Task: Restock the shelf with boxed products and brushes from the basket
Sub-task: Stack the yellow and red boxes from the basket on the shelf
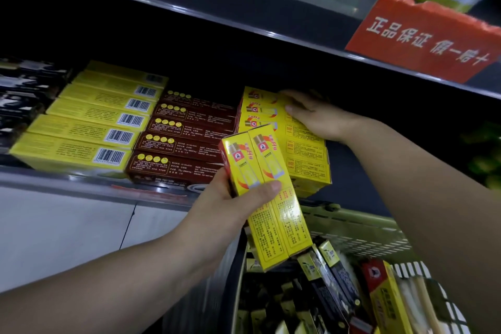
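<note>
Left hand point(230, 200) grips two long yellow cardboard boxes point(273, 198) side by side, thumb clamped across their front faces, fingers wrapped behind. The pair is tilted, top ends by the shelf front, lower ends over the basket. Right hand point(314, 114) is on the stack of matching yellow boxes point(306, 157) at the right end of the grey metal shelf point(67, 182), thumb on the top face, fingers curled over the far edge, holding it. The held pair overlaps the stack's front-left corner; cannot tell if they touch. Just left of the stack is a row of dark red flat boxes point(184, 144), then a row of yellow barcode boxes point(89, 122). The beige perforated plastic basket point(352, 228) sits lower right and holds black-and-yellow boxes point(333, 271), a red-and-yellow box point(385, 293) and pale long packs point(414, 298), too blurred to identify. A red sign with white characters point(428, 38) hangs on the shelf above.
</note>
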Available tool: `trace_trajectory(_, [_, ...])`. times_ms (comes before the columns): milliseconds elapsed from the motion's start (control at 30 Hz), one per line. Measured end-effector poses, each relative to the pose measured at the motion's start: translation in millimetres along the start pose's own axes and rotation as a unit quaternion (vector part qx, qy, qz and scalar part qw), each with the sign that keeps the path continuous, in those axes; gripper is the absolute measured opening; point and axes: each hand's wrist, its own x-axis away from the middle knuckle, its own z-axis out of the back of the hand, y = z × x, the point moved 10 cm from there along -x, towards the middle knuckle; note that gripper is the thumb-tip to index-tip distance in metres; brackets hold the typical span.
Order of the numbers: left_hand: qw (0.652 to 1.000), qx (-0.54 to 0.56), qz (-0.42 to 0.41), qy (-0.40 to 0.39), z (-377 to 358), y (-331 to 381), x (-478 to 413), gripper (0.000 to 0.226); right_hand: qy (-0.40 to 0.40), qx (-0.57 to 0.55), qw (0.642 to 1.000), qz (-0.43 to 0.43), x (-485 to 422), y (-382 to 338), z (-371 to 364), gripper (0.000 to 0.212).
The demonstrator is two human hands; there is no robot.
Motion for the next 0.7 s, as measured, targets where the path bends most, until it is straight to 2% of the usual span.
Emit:
trace_trajectory(200, [1.0, 0.001, -0.004, 0.013, 1, 2, -2, 0.056, 0.005, -0.016, 1.0, -0.002, 0, 2, -2, 0.047])
trace_trajectory(267, [1.0, 0.011, -0.006, 0.019, 2, 2, -3, 0.055, 0.015, 0.026, 0.999, -0.015, 4, 3, 2, 0.048])
trace_trajectory(333, [0.999, 0.028, -0.007, 0.03, 4, 2, -4, 0.057, 0.088, 0.069, 0.994, 0.006, 19, -11, 19, 0.048])
trace_trajectory(367, [0.999, 0.037, -0.006, 0.035, 4, 2, -5, 0.057, 0.139, 0.04, 0.989, 0.033, 31, -23, 30, 0.044])
trace_trajectory(433, [0.998, 0.049, -0.007, 0.038, 4, 4, -5, 0.054, 0.178, -0.144, 0.97, 0.077, 62, -39, 41, 0.026])
trace_trajectory(500, [0.998, 0.056, -0.014, 0.035, 2, 7, -3, 0.048, 0.097, -0.338, 0.932, 0.085, 93, -52, 26, 0.013])
trace_trajectory(533, [0.997, 0.061, -0.019, 0.033, 0, 9, -3, 0.045, 0.039, -0.365, 0.926, 0.089, 107, -61, 13, 0.018])
trace_trajectory(600, [0.996, 0.077, -0.029, 0.03, -2, 11, -1, 0.04, -0.052, -0.322, 0.942, 0.085, 132, -73, -15, 0.047])
trace_trajectory(633, [0.996, 0.085, -0.031, 0.025, -4, 12, 0, 0.04, -0.064, -0.297, 0.949, 0.078, 140, -73, -23, 0.058])
trace_trajectory(700, [0.995, 0.089, -0.031, 0.014, -8, 12, 2, 0.043, -0.047, -0.298, 0.952, 0.05, 146, -68, -27, 0.063])
